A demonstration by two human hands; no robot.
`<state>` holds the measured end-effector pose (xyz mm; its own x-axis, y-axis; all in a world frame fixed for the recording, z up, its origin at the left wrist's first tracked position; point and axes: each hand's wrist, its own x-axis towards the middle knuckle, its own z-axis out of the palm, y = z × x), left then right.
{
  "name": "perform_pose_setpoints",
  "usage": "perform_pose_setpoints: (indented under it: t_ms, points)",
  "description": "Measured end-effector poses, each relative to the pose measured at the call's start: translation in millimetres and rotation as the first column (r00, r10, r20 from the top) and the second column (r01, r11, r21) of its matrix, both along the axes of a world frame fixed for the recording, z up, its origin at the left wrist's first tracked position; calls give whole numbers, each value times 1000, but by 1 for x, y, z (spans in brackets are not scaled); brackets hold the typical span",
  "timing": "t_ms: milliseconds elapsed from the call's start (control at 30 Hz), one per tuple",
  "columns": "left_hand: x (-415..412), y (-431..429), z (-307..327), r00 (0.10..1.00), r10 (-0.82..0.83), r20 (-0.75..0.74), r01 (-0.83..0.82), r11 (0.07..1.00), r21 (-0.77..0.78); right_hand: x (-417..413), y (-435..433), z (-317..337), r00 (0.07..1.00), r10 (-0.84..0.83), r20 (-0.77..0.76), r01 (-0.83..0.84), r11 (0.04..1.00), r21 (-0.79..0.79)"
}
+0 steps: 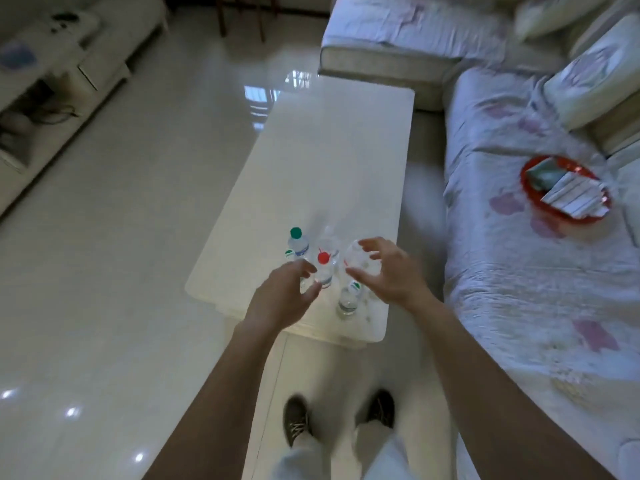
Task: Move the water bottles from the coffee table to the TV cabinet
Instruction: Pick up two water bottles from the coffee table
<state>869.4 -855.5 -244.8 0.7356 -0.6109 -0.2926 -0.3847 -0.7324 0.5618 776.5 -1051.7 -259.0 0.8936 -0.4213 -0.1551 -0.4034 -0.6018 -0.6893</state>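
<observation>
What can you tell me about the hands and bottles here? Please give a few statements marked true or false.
1. The water bottles stand clustered at the near end of the coffee table. True.
2. The left hand grips the red-capped bottle. False: the left hand's fingers are spread near the red-capped bottle and hold nothing.
3. The right hand is open, with its fingers spread by the bottles. True.
4. The red tray sits on the coffee table. False: the red tray lies on the sofa.
</observation>
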Motion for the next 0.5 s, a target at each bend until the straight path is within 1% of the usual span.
perform_pose_setpoints:
  t_ms: [100,267,367,500]
  points:
    - [10,-24,-50,1000,3,-6,-3,1000,13,11,-19,-53,1000,-1,-27,3,998,68]
    - [15,-52,-134,999,17,-47,-14,998,56,8,-36,-138,997,-54,-54,62,983,171]
    - [15,-58,-182,996,43,-74,-37,996,87,2,-38,-185,994,-73,-77,89,970,225]
    - [17,-59,-236,995,74,-67,-63,988,143,1,-31,-244,994,-79,-78,98,955,280]
